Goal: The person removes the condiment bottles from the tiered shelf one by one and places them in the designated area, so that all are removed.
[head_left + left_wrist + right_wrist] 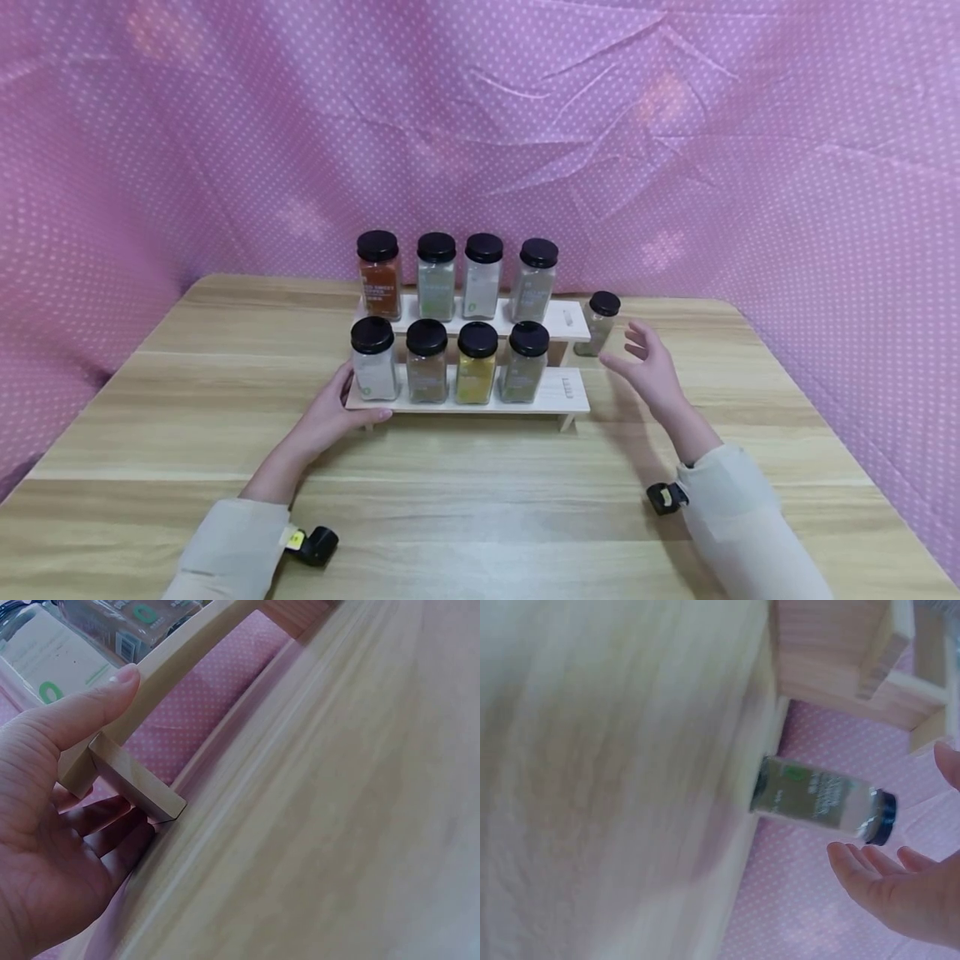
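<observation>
A two-step wooden spice rack stands on the table with square, black-lidded spice jars on both steps. My left hand grips the left end of its lower step. In the left wrist view the thumb lies on the step's front edge and the other fingers curl behind the leg. Just right of the rack, a single spice jar with greyish-brown contents stands upright on the table. My right hand is beside this jar, fingers spread and relaxed, holding nothing. The right wrist view shows a gap between fingertips and jar.
On the upper step are several jars, among them a red-brown one at the left end. The lower step carries more, including a yellow one. Behind the wooden table hangs a pink dotted cloth.
</observation>
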A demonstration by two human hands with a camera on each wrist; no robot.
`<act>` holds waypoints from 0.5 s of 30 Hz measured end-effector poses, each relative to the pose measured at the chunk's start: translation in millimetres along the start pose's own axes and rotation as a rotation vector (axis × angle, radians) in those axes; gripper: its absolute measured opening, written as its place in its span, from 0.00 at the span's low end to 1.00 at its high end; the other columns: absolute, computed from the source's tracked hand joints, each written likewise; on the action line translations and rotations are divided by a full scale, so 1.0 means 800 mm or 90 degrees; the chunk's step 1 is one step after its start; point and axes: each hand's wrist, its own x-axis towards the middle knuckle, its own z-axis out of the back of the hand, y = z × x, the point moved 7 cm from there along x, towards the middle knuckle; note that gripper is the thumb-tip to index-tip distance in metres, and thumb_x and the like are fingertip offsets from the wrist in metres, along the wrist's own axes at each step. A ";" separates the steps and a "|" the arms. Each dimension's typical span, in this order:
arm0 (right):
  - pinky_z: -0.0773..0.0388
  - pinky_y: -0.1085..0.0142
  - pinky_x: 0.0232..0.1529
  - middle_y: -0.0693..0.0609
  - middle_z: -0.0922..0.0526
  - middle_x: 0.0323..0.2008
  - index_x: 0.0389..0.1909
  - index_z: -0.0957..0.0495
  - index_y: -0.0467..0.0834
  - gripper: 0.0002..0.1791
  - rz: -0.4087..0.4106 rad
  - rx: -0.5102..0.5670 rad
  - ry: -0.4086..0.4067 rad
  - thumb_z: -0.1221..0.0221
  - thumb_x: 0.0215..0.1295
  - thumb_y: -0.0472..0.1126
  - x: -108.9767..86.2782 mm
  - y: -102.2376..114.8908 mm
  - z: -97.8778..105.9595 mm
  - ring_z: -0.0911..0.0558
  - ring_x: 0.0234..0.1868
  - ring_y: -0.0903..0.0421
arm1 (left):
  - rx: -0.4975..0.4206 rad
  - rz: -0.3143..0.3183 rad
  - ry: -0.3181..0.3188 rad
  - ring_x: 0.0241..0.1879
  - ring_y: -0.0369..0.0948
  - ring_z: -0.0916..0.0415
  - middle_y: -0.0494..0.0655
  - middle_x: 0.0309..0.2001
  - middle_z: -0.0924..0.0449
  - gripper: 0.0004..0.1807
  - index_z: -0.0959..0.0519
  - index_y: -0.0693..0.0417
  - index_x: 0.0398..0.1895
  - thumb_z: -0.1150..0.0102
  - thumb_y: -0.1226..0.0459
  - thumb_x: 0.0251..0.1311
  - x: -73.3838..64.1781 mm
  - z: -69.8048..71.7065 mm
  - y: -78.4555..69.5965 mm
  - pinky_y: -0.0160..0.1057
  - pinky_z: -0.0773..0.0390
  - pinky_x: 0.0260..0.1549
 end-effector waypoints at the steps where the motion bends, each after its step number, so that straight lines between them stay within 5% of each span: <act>1: 0.41 0.52 0.53 0.36 0.44 0.59 0.62 0.53 0.34 0.42 0.004 0.001 0.001 0.39 0.50 0.38 -0.003 0.003 -0.001 0.42 0.57 0.41 | 0.002 0.001 -0.002 0.60 0.48 0.53 0.55 0.62 0.49 0.51 0.55 0.54 0.65 0.33 0.60 0.41 0.000 0.000 0.000 0.49 0.51 0.56; 15: 0.41 0.52 0.53 0.35 0.40 0.56 0.60 0.46 0.34 0.38 0.119 0.027 0.023 0.38 0.48 0.33 -0.036 0.046 -0.024 0.40 0.57 0.42 | 0.004 -0.001 -0.003 0.60 0.49 0.54 0.56 0.62 0.49 0.51 0.55 0.53 0.65 0.33 0.60 0.41 0.000 0.001 -0.001 0.49 0.52 0.56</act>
